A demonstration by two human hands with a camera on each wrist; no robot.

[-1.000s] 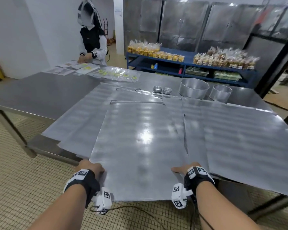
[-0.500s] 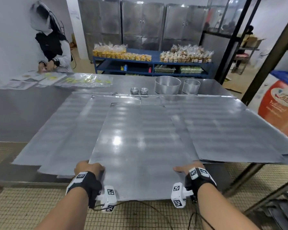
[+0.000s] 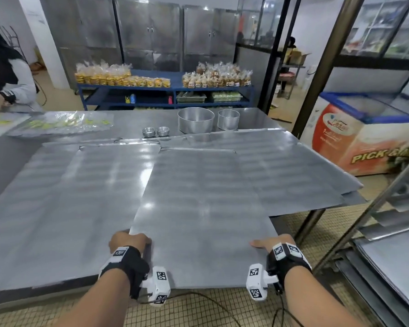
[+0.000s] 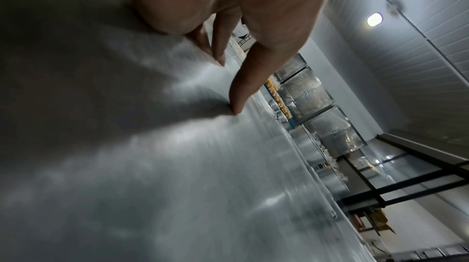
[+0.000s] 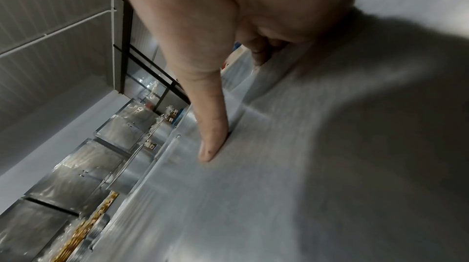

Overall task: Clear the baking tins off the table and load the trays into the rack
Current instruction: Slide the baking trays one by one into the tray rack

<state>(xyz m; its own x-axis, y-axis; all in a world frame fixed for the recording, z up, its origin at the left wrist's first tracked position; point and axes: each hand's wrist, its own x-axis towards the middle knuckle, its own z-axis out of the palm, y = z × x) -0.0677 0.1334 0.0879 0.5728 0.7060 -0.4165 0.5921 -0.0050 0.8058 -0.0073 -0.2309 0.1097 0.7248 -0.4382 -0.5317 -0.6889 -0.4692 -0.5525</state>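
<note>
L hand (image 3: 130,240) & R hand (image 3: 273,244) gripped near tray (image 3: 203,208) by its side edges, thumbs on top, fingers curled under.

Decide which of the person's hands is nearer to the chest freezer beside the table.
Right. The right hand grips the tray at its near right edge, on the side of the chest freezer; the left hand grips the opposite edge, farther away.

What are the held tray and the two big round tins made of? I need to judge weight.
Tray: thin sheet metal, probably aluminium; dull brushed grey with soft glare patches. Round tins: likely the same, with a matt silver wall and bright rim. The alloy cannot be told.
</note>
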